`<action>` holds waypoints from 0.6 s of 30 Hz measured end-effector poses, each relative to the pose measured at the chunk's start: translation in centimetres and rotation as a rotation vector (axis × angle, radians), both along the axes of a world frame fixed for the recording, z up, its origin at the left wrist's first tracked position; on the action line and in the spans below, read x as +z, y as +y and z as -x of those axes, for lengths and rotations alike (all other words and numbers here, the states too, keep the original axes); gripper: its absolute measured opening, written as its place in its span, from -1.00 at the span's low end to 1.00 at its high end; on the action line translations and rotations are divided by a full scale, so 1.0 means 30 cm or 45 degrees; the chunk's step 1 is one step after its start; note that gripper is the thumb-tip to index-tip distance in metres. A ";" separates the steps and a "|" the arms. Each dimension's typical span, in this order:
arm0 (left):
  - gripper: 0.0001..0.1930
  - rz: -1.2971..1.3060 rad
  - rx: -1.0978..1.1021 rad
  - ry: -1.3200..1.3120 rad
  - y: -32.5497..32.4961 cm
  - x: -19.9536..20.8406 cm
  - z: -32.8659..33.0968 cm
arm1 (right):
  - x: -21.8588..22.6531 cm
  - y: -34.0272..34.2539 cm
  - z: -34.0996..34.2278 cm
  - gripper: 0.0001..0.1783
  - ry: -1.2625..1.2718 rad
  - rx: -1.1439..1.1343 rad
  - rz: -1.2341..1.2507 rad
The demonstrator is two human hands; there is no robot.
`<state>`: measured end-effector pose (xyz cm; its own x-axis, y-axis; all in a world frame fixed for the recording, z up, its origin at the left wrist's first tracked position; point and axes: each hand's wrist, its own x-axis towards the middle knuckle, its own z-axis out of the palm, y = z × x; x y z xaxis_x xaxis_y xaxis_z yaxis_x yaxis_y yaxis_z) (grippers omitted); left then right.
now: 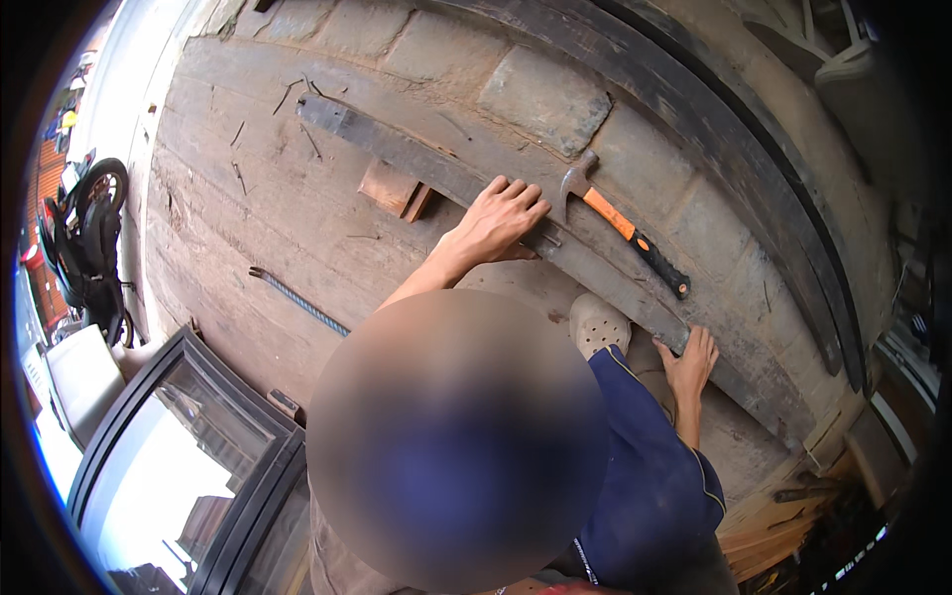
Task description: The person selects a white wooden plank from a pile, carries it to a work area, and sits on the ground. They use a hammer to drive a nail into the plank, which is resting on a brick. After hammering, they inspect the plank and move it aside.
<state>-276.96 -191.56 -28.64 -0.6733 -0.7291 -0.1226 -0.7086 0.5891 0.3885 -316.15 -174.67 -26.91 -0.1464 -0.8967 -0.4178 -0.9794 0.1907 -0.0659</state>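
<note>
A long, narrow grey wooden plank [389,149] lies slantwise before me, from the upper left to the lower right. My left hand [496,220] is closed over its middle, the fingers curled across the top toward the far edge. Farther right, my right hand [691,362] grips the near edge of the same plank. Just beyond the plank, between the two hands, rests a claw hammer [633,228] with an orange and black handle. A short reddish wood block [390,188] sits against the plank's near side, left of my left hand.
Several bent nails [288,96] are scattered at the far left. A bluish pry bar [299,300] lies on the floor to the left. Dark beams [684,109] curve along the far side. A black-framed window [188,446] stands lower left, near a parked motorcycle [89,248].
</note>
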 end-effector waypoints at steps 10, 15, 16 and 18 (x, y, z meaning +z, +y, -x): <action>-0.39 0.142 0.567 0.516 0.233 0.054 -0.124 | 0.020 -0.250 -0.199 -0.37 -0.495 0.073 0.155; -0.57 -0.049 1.119 0.826 0.447 0.037 -0.139 | -0.112 -0.409 -0.235 -0.40 -0.318 0.148 0.192; -0.59 -0.061 1.175 0.858 0.480 0.033 -0.132 | -0.144 -0.432 -0.227 -0.40 -0.292 0.161 0.176; -0.63 -0.079 1.162 0.886 0.535 0.021 -0.106 | -0.205 -0.472 -0.221 -0.39 -0.207 0.237 0.087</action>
